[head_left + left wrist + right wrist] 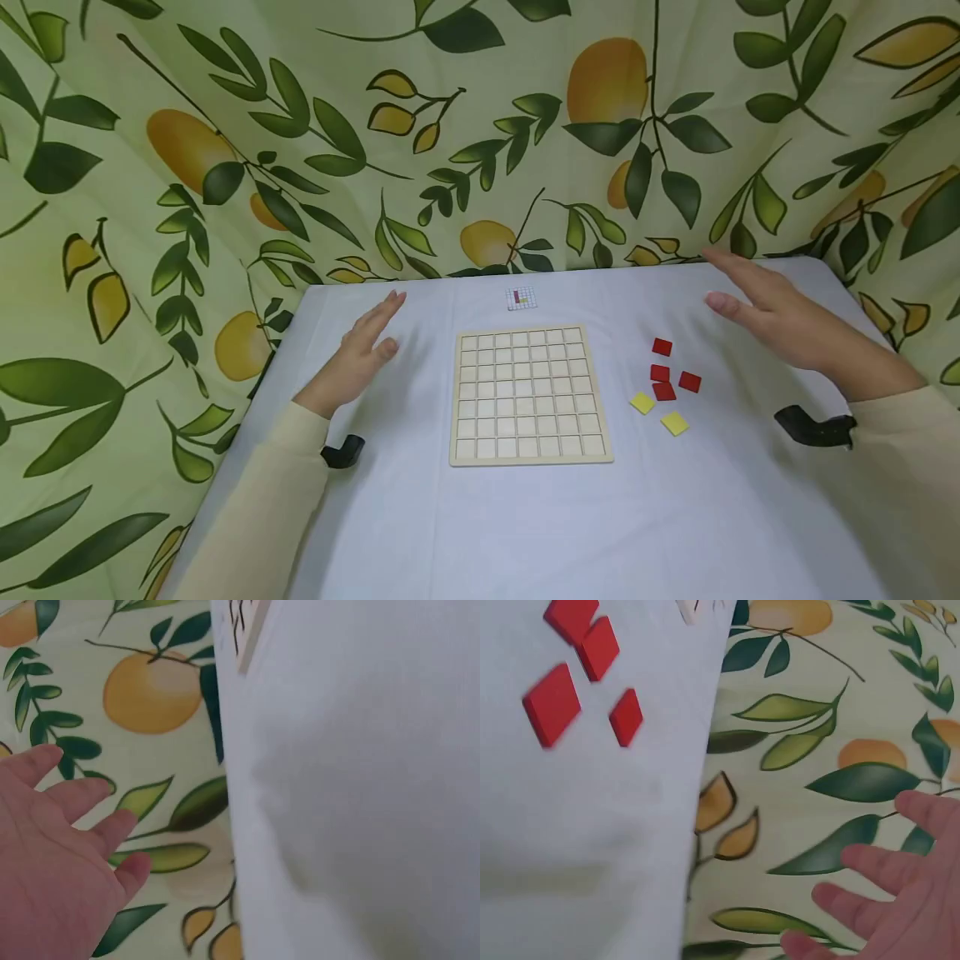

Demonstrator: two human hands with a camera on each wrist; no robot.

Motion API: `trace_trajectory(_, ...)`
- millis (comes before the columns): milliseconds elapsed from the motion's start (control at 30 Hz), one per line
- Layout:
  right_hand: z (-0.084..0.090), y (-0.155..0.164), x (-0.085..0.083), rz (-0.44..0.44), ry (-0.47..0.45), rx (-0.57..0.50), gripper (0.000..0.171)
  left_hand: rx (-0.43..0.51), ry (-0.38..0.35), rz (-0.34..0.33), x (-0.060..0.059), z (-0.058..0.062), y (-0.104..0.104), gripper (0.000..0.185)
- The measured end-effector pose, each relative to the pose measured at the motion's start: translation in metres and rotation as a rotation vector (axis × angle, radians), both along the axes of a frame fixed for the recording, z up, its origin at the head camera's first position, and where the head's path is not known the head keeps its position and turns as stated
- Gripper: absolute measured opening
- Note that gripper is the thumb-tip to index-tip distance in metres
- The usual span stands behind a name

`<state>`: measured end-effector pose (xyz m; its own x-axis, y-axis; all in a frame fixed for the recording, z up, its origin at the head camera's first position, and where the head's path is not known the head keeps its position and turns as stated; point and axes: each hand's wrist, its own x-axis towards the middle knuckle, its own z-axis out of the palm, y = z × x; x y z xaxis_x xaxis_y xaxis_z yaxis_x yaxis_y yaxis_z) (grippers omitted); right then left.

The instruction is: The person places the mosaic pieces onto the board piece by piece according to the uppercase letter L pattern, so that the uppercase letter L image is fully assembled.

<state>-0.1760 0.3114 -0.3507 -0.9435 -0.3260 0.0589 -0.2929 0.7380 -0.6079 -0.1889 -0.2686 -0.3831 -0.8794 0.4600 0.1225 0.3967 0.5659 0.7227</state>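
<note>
Hands hover flat and empty: left hand (358, 350) left of the wooden grid board (530, 395), right hand (780, 321) right of four red tiles (664, 371) and two yellow tiles (658, 413). Far behind the board lies a small pattern card (521, 298), with no legible writing.

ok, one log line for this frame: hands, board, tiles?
left hand: open, raised, empty | right hand: open, raised, empty | square wooden grid board: no tiles in it | red square tiles, yellow square tiles: loose beside it
</note>
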Motion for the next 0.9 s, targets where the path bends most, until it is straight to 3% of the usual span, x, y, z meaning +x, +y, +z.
trace_trajectory(167, -0.023, -0.005, 0.001, -0.021, -0.058, -0.178, 0.073, 0.283, -0.097, -0.047, 0.002, -0.026, 0.015, 0.106)
trace_trajectory(467, -0.071, -0.021, 0.002, -0.083, -0.116, -0.386, 0.070, 0.608, -0.222, -0.028, 0.010, -0.070, 0.044, 0.107)
trace_trajectory(567, -0.087, -0.023, 0.001, -0.158, -0.167, -0.422, 0.073, 0.568, -0.189, -0.012, 0.013, -0.078, 0.046, 0.099)
trace_trajectory(700, -0.105, -0.024, -0.002, -0.255, -0.208, -0.411, 0.075, 0.391, -0.132, 0.003, 0.017, -0.083, 0.046, 0.083)
trace_trajectory(900, -0.121, -0.024, -0.005, -0.272, -0.171, -0.259, 0.068, 0.154, -0.104, -0.025, 0.016, -0.085, 0.050, 0.066)
